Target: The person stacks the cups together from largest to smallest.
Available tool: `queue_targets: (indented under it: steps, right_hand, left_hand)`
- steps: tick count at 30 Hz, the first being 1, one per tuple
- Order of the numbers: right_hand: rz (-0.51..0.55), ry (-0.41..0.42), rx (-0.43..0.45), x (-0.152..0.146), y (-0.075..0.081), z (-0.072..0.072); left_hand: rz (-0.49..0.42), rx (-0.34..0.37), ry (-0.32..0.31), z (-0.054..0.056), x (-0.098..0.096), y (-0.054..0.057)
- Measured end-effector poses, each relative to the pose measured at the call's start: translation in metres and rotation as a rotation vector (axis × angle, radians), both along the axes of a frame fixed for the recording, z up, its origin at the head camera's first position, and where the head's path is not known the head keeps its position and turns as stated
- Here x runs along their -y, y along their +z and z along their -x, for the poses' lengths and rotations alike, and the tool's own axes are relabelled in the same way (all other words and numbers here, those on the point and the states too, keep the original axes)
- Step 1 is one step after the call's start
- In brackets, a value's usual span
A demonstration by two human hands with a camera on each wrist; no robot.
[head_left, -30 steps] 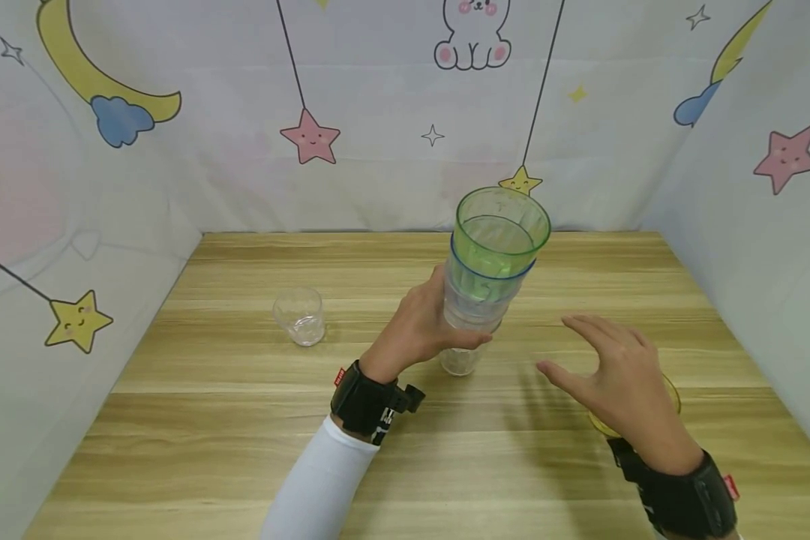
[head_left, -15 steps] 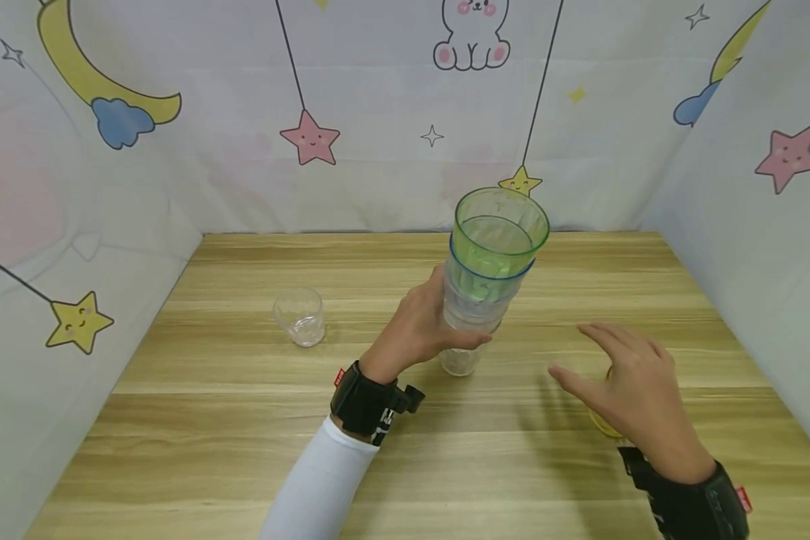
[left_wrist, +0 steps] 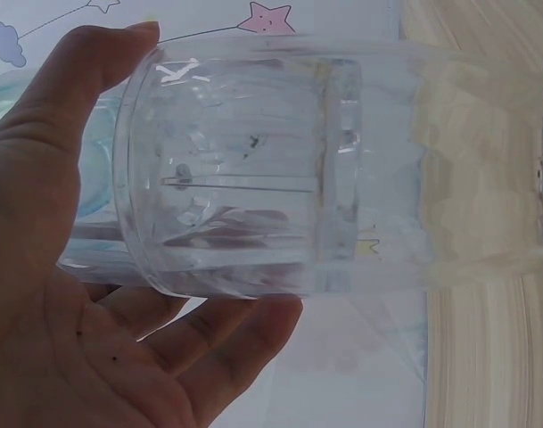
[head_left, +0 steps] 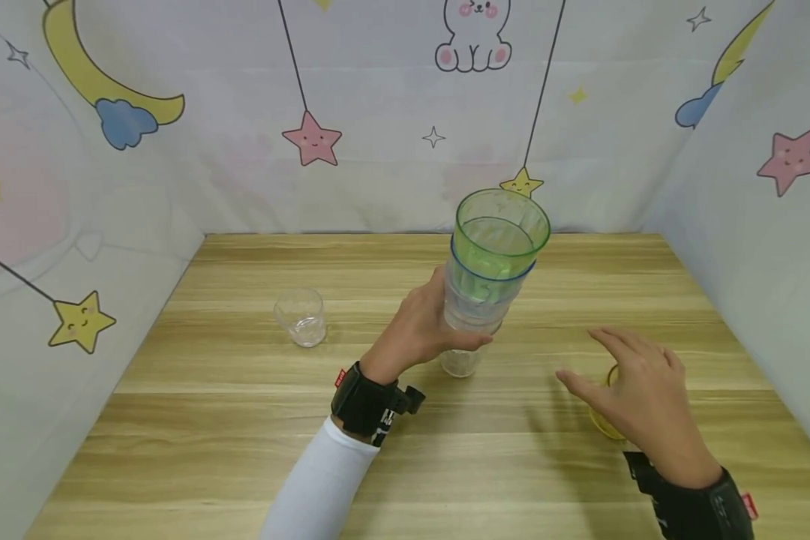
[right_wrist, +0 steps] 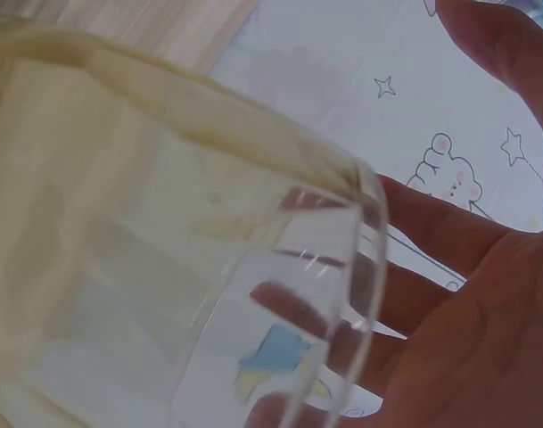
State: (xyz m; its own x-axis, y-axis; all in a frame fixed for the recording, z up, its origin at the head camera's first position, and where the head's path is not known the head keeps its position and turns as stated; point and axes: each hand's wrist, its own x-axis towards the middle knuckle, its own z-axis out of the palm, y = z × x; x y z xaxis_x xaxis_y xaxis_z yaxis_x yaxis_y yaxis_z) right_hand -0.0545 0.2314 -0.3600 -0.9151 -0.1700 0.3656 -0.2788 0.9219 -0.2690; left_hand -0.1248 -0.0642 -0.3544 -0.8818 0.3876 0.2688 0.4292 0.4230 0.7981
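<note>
My left hand (head_left: 415, 326) grips a tall stack of nested plastic cups by its lower part, thumb in front. A green cup (head_left: 502, 244) tops the stack, with a blue-rimmed cup (head_left: 454, 277) below it and clear cup (left_wrist: 244, 169) under those. The bottom cup's base (head_left: 460, 364) shows beneath the thumb, and the stack leans slightly right. My right hand (head_left: 648, 397) hovers with fingers and thumb spread over a yellow cup (head_left: 604, 426), which it partly hides. In the right wrist view, the yellow cup (right_wrist: 102, 223) stands in front of the spread fingers.
A clear tumbler (head_left: 300, 319) stands on the wooden table (head_left: 209, 450) to the left of the stack. Printed fabric walls (head_left: 378, 195) with stars, a moon and a bear enclose the table at the back and both sides.
My right hand has moved right and a little nearer to me, over the yellow cup, its fingers still spread. My left hand and the stack have stayed in place.
</note>
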Motion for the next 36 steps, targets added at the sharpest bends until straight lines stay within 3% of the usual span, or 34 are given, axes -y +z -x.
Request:
queue_targets:
  steps: [12, 15, 22, 36]
  right_hand:
    - [-0.042, -0.037, 0.087, -0.009, -0.004, -0.002]
    - [-0.067, -0.045, 0.146, -0.011, -0.006, -0.003]
    - [-0.123, -0.059, 0.384, -0.019, -0.01, -0.002]
    - [-0.133, -0.037, 0.524, -0.03, -0.013, 0.001]
  left_hand:
    - [0.01, 0.004, 0.006, 0.0, 0.0, 0.001]
    - [0.009, 0.007, 0.004, 0.0, 0.0, 0.001]
    - [0.012, 0.011, 0.003, 0.0, 0.0, 0.0]
    - [0.019, -0.012, -0.012, 0.002, 0.0, -0.003]
